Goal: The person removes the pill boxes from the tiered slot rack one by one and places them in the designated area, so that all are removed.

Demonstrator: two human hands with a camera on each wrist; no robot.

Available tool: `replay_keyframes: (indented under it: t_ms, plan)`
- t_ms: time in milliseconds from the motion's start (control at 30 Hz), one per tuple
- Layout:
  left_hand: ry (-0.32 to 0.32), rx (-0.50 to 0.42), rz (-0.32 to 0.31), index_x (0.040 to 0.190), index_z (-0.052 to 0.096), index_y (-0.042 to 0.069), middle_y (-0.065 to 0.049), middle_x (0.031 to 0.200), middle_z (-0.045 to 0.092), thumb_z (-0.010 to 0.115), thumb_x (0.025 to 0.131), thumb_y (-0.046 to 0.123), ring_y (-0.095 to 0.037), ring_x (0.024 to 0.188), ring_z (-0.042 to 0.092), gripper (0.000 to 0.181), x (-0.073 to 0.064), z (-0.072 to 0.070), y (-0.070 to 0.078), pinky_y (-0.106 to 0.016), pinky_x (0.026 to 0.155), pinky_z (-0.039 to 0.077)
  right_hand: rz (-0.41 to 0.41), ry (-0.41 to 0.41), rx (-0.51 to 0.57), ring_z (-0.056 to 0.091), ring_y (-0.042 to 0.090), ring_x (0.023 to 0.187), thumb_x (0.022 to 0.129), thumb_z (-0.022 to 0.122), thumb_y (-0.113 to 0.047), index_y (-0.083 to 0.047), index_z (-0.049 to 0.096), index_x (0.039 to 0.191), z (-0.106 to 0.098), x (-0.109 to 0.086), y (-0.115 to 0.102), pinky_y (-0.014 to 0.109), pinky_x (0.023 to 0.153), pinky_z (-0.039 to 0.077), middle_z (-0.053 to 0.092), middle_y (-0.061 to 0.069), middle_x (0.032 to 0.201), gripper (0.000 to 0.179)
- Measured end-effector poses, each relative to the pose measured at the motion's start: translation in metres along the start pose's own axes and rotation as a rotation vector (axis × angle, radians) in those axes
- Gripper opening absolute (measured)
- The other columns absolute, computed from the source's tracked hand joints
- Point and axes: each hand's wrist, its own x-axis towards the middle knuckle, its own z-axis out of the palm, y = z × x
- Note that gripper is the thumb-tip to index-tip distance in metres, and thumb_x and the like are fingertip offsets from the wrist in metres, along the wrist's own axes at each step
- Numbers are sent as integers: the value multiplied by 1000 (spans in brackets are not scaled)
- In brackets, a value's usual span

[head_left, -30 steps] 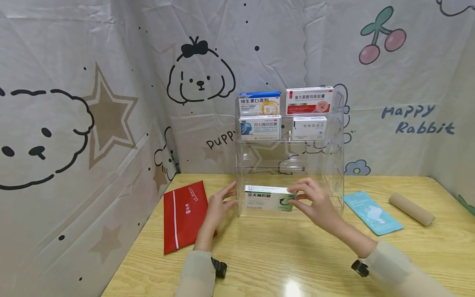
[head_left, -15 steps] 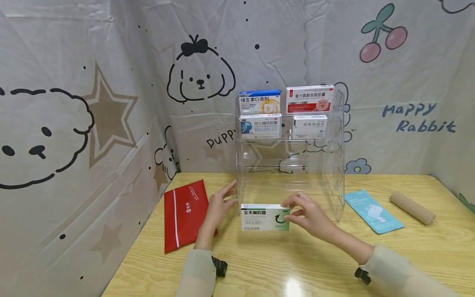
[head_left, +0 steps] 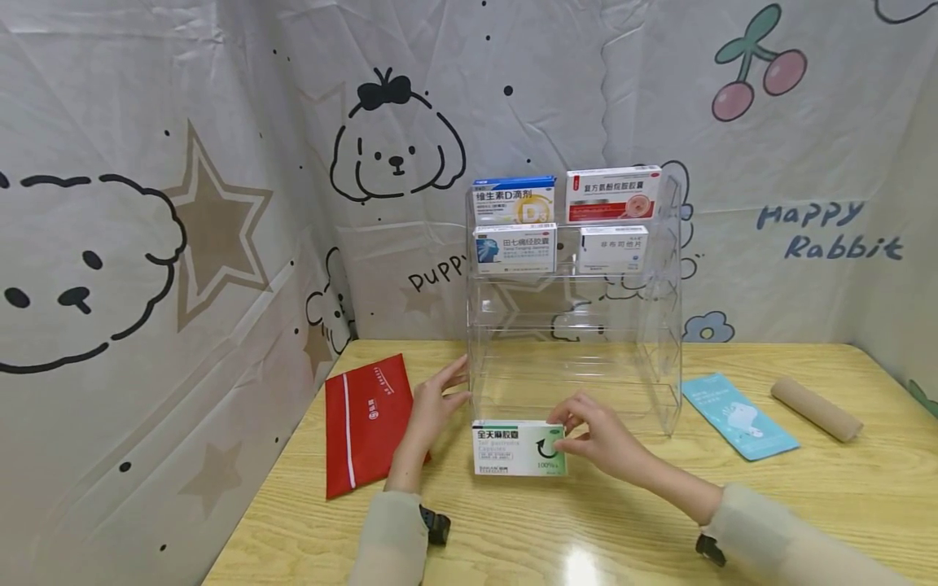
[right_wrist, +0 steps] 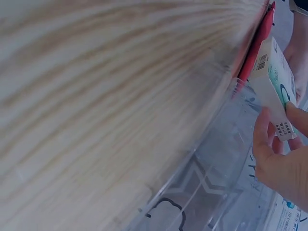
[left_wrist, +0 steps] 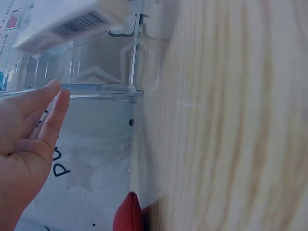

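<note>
My right hand (head_left: 597, 435) pinches the right end of a white-and-green medicine box (head_left: 506, 449), thumb on its front face. The box stands upright in front of the clear acrylic display rack (head_left: 572, 391), at the left of its lowest tier. In the right wrist view, thumb and fingers grip the medicine box (right_wrist: 272, 82) at one end. My left hand (head_left: 434, 407) touches the rack's left side panel. In the left wrist view its fairly straight fingers (left_wrist: 57, 113) meet the panel from outside.
The upper tiers hold a blue vitamin D box (head_left: 515, 202), a red-and-white box (head_left: 612, 195), a box with a blue head picture (head_left: 516, 250) and a small white box (head_left: 612, 251). A red pouch (head_left: 370, 423) lies left; a teal packet (head_left: 740, 417) and cardboard tube (head_left: 817, 409) lie right.
My right hand has drawn the medicine box from the rack's lowest tier, forward and slightly left toward me. My left hand has stayed at the rack's side.
</note>
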Motion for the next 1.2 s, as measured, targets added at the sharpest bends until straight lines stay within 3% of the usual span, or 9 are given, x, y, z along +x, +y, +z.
replay_keyframes:
  t_ms: [233,533,867,1200]
  plan:
    - [0,6,-17,139,53,0,-25,133,60,68,81,-13,-41,113,65,61,0,0,1,-33,86,60,5,-14,-39,66,20,84,77,78,0,-2,64,100,5,2,6,20,70,60,61,14,100,27]
    - [-10,9,-17,139,52,-1,-25,133,60,68,82,-12,-40,114,65,60,-1,-1,2,-33,87,60,61,-17,-49,64,15,81,77,78,0,-3,65,99,9,7,15,21,71,56,62,13,98,26]
    - [-10,25,-42,141,52,4,-21,136,59,68,83,-10,-37,116,65,61,-1,0,4,-33,89,59,121,-38,-36,66,18,83,80,76,-2,0,67,102,11,12,19,17,68,53,66,18,101,24]
    - [-10,21,-58,141,52,5,-21,137,58,69,83,-9,-37,116,64,62,-1,-1,3,-32,89,59,169,-92,-34,64,15,82,83,75,-5,2,68,105,15,15,22,16,67,51,68,15,97,24]
